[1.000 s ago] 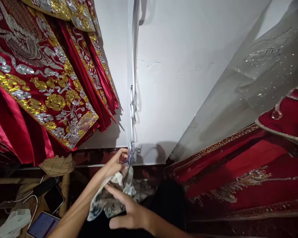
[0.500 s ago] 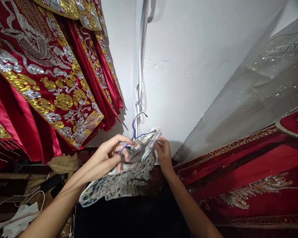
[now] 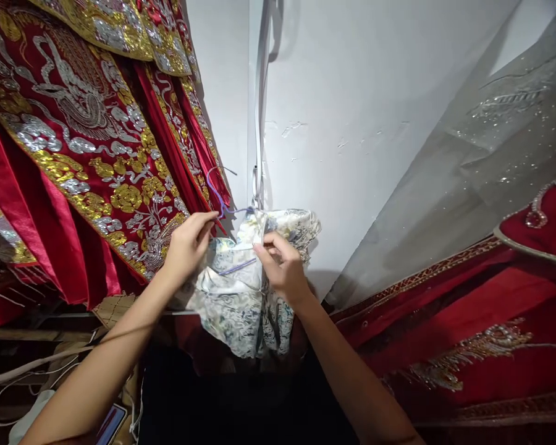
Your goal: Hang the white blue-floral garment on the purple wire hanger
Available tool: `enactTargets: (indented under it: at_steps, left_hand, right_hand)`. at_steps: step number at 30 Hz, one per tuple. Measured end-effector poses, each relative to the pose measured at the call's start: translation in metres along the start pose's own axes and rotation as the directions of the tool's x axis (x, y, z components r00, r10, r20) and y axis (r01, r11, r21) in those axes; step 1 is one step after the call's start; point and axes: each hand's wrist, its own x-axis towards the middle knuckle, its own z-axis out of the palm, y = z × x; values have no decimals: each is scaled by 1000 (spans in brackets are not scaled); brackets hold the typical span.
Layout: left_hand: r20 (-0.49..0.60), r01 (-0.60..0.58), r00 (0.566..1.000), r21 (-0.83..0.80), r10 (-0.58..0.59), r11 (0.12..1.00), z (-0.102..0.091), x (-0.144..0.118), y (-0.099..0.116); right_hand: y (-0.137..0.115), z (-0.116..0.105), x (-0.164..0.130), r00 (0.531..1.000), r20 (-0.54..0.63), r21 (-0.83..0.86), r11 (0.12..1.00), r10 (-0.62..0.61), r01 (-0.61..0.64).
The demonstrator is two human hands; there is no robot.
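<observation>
- Since half a second ago the pale floral garment [image 3: 241, 290] has come up off the dark pile below and now hangs in front of the white wall [image 3: 352, 154].
- Left hand [image 3: 188, 244] pinches the purple wire hanger [image 3: 222, 204] at its neck, beside the red embroidered robes [image 3: 88, 154].
- Right hand [image 3: 282, 269] is closed on a fold of the cloth, fingers clenched; it was at the hanger's far end before.
- Judged: the cloth is being settled on the hanger.
- No containers seen; red gown [image 3: 467, 315] lies to the right.
</observation>
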Motion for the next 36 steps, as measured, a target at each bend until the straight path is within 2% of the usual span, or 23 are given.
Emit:
enactTargets:
  at_steps: [3, 5, 10, 14, 17, 20, 23, 26, 29, 32, 34, 36]
  left_hand:
    - [-37, -31, 999, 32, 32, 999, 1, 33, -9]
    - [-40, -28, 999, 13, 29, 1000, 4, 55, -10]
    - [46, 38, 998, -96, -34, 995, 13, 93, -5]
    - [107, 138, 987, -170, -121, 976, 10, 96, -1]
    - [129, 199, 976, -220, -174, 955, 7, 94, 0]
    - [188, 303, 949, -333, -252, 893, 6, 97, -1]
    - [308, 439, 892, -418, -331, 795, 9, 105, -2]
    - [422, 477, 857, -438, -294, 761, 17, 108, -2]
    - [493, 441, 849, -461, -191, 770, 25, 98, -2]
    - [495, 423, 854, -476, -163, 770, 31, 85, -5]
    - [470, 410, 867, -481, -167, 775, 35, 78, -7]
    - [449, 383, 880, -480, -154, 789, 37, 75, -9]
  right_hand:
    - [-9, 2, 8, 994, 73, 45, 996, -82, 79]
    - [-10, 2, 5, 988, 127, 82, 994, -87, 77]
    - [9, -2, -31, 967, 201, 152, 970, 159, -191]
    - [41, 3, -74, 904, 215, 290, 860, 369, -420]
    - [60, 13, -107, 842, 228, 389, 747, 489, -539]
    - [69, 20, -132, 790, 266, 456, 650, 552, -608]
    - [71, 19, -144, 745, 274, 504, 569, 608, -650]
    - [71, 17, -146, 716, 239, 537, 525, 655, -660]
    - [76, 18, -148, 702, 202, 533, 525, 683, -664]
    - [87, 22, -149, 694, 140, 450, 579, 706, -680]
    - [97, 25, -145, 694, 81, 337, 636, 716, -695]
    - [107, 30, -135, 701, 22, 146, 691, 713, -708]
